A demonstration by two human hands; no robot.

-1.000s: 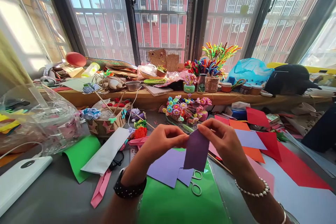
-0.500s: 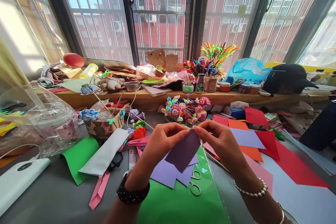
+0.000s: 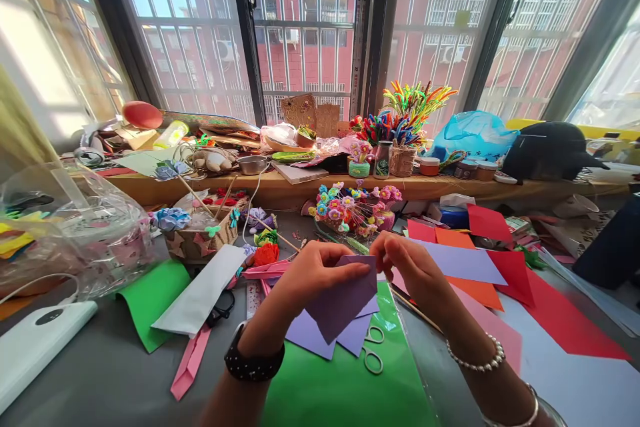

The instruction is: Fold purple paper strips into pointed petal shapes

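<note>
My left hand (image 3: 320, 273) is closed on a folded piece of purple paper (image 3: 340, 307), thumb in front near its top edge. The paper is tilted, one corner pointing down. At its upper right corner is my right hand (image 3: 407, 263), fingers curled in close to the edge; whether they grip the paper is hidden. Below lie more purple paper pieces (image 3: 311, 333), partly covered by the held one. Scissors (image 3: 373, 347) stick out from under these, only the handles plainly visible. All of this is above a green sheet (image 3: 345, 393) in a clear cover.
Red sheets (image 3: 565, 313), orange sheets and a lavender sheet (image 3: 463, 262) spread out on the right. To the left are a white paper packet (image 3: 200, 290), a green foam sheet (image 3: 153, 300) and a white power bank (image 3: 47, 330). Craft flowers (image 3: 345, 207) stand behind my hands.
The purple paper has shifted slightly left and down with my left hand. My right thumb has come away from the paper's front, and the right fingers have curled beside its corner.
</note>
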